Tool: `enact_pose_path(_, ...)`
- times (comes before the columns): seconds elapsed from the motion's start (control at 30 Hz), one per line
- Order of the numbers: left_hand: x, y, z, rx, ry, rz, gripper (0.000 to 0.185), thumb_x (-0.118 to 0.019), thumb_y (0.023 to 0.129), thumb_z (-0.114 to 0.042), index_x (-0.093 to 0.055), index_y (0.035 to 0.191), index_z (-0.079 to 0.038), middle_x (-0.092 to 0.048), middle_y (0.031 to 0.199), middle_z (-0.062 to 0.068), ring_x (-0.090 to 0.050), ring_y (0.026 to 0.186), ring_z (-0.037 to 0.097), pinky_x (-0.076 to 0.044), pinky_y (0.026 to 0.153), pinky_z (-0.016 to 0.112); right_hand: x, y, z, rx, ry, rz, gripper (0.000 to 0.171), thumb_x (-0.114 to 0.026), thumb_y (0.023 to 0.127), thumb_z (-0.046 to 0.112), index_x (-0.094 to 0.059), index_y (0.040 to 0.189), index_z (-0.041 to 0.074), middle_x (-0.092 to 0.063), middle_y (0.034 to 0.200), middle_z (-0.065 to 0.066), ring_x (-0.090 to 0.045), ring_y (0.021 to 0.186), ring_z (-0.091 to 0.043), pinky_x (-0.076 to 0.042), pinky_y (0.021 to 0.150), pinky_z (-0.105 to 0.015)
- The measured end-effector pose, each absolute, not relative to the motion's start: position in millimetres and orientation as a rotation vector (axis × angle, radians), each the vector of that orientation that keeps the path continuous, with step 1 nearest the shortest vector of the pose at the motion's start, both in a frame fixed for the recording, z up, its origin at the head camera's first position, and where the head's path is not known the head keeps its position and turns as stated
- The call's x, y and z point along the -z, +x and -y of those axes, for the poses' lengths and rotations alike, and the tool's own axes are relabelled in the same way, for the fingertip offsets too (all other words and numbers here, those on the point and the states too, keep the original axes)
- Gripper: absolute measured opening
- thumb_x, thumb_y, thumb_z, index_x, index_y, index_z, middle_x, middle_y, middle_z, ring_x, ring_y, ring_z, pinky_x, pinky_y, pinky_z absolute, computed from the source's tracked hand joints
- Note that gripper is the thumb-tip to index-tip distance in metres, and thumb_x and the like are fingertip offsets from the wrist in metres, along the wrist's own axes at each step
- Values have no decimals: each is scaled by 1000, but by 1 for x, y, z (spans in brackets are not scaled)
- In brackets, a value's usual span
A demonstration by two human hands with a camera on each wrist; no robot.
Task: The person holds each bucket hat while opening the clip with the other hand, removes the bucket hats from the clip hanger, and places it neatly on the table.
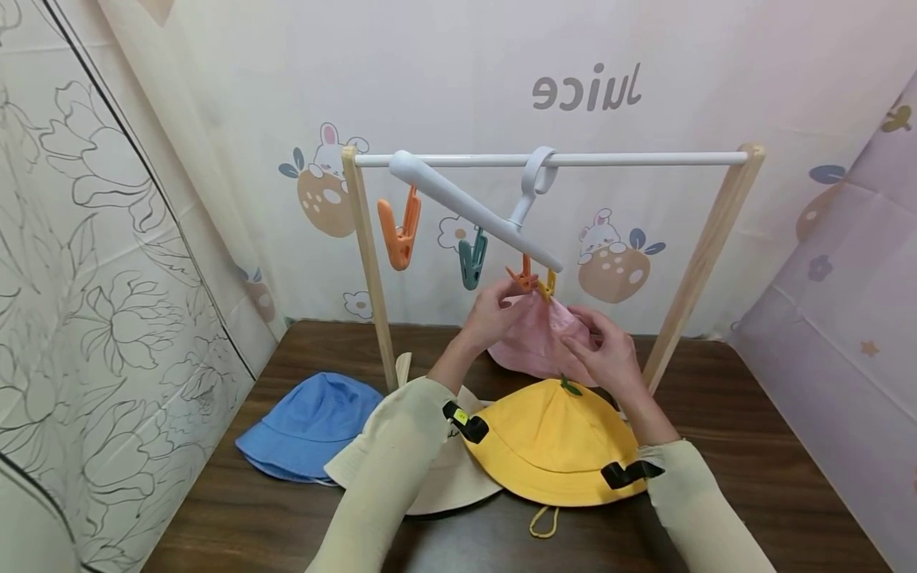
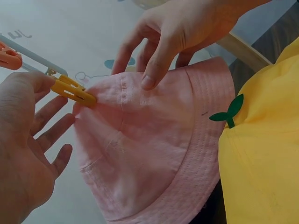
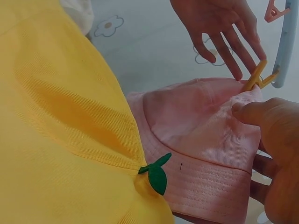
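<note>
A pink bucket hat (image 1: 530, 342) hangs by the top of its crown from a yellow clip (image 2: 74, 91). My left hand (image 1: 494, 312) is at this clip, its thumb and a fingertip on the clip's handle end while the other fingers stand spread. With my right hand (image 1: 609, 350) I hold the side of the pink hat, thumb on the outer cloth and fingers behind it. The clip hangs from a tilted white hanger (image 1: 466, 208), hooked on the white rod (image 1: 645, 159). An orange clip (image 1: 524, 274) sits just beside the yellow one.
Another orange clip (image 1: 399, 235) and a green clip (image 1: 473, 259) hang farther along the hanger. A yellow hat (image 1: 552, 438), a beige hat (image 1: 444, 477) and a blue hat (image 1: 315, 422) lie on the brown table (image 1: 774, 446). Wooden posts (image 1: 705, 255) hold up the rod.
</note>
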State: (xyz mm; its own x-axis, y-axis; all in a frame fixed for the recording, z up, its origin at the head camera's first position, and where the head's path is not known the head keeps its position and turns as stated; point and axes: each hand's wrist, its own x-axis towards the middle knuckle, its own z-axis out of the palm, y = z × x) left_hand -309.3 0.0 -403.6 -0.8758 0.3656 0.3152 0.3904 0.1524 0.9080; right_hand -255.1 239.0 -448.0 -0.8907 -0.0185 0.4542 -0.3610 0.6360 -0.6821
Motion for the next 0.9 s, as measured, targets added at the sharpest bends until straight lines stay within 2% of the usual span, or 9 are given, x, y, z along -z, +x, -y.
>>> enact_pose_path(0.3, 405, -314, -5, 1879, -750, 2372, 43, -67, 114, -27, -66, 154, -11, -68, 161, 15, -59, 155, 36, -49, 129, 59, 450, -254, -240, -1128, 295, 2454, 52, -82, 104, 12, -65, 153, 4, -78, 132, -27, -72, 104, -36, -43, 85, 0)
enact_pose_path(0.57, 408, -315, -7, 1900, -749, 2352, 47, -66, 115, -30, -64, 159, -16, -63, 167, 12, -56, 159, 34, -50, 129, 55, 449, -252, -240, -1124, 293, 2452, 50, -81, 104, 12, -67, 152, 4, -79, 130, -27, -71, 102, -33, -44, 85, 0)
enact_pose_path(0.9, 407, -321, -7, 1925, -757, 2361, 48, -66, 115, -29, -62, 162, -17, -61, 168, 14, -55, 160, 36, -49, 129, 58, 452, -254, -239, -1135, 305, 2438, 46, -80, 105, 11, -69, 149, 4, -81, 125, -26, -68, 98, -21, -46, 84, 0)
